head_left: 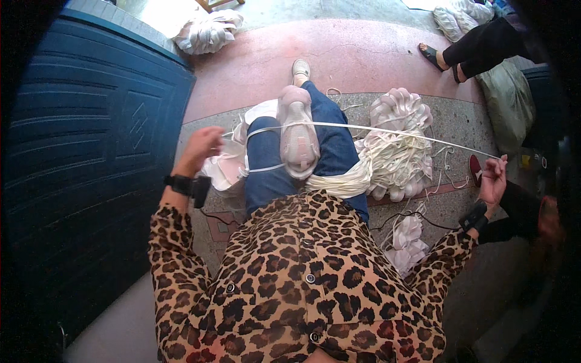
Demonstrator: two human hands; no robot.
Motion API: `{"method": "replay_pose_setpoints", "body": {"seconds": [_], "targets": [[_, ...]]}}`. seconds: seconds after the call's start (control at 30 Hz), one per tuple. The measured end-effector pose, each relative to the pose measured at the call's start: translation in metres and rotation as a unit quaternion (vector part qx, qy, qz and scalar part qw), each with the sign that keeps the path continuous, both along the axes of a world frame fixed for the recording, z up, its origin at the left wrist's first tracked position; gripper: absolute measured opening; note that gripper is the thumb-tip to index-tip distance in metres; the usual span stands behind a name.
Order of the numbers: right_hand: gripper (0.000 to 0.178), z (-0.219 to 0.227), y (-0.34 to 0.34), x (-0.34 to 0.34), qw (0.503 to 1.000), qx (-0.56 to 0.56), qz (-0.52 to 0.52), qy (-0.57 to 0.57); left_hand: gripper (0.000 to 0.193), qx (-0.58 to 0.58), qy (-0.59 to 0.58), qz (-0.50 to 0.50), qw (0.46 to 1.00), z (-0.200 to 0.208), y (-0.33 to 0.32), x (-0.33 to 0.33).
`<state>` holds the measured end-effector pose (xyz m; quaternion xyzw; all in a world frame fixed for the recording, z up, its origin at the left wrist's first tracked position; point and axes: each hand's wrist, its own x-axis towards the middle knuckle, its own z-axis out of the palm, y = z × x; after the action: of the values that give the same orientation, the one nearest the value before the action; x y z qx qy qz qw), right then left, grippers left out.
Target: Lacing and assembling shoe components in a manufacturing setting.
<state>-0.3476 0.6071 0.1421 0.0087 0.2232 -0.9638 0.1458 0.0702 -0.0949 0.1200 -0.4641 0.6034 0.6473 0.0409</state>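
Note:
A pale pink and white shoe (pixel 299 142) lies across my lap between my thighs, pointing away from me. A thin white lace (pixel 393 131) runs taut from the shoe to my right hand (pixel 494 179), raised far out to the right, with its fingers pinched on the lace. My left hand (pixel 203 146) is lifted left of my knee, its fingers smeared by motion. White cord (pixel 266 167) loops around my left thigh. A hank of cream laces (pixel 342 181) drapes over my right thigh.
At right, a tangled lace pile (pixel 393 158) lies by bundled pale pieces (pixel 400 109). More pale pieces (pixel 225 166) sit by my left leg. A blue panelled door (pixel 91 157) stands at left. Another person's feet (pixel 445 63) and a large sack (pixel 507 106) are at right.

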Motion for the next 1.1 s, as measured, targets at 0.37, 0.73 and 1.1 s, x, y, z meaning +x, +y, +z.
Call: {"method": "replay_pose_setpoints", "body": {"seconds": [0.37,0.73,1.1], "targets": [[0.019,-0.035,-0.217,0.051,0.808,0.544,0.063,0.217,0.02,0.158,0.031,-0.12,0.98,-0.092,0.131,-0.136],[0.016,-0.12,-0.391,0.176,0.413,0.666,0.188,0.592,0.018,0.172,0.129,0.038,0.976,-0.079,0.163,-0.129],[0.013,-0.106,-0.42,0.152,0.322,0.662,0.21,0.643,0.022,0.174,0.144,0.044,0.973,-0.074,0.164,-0.136]]}}
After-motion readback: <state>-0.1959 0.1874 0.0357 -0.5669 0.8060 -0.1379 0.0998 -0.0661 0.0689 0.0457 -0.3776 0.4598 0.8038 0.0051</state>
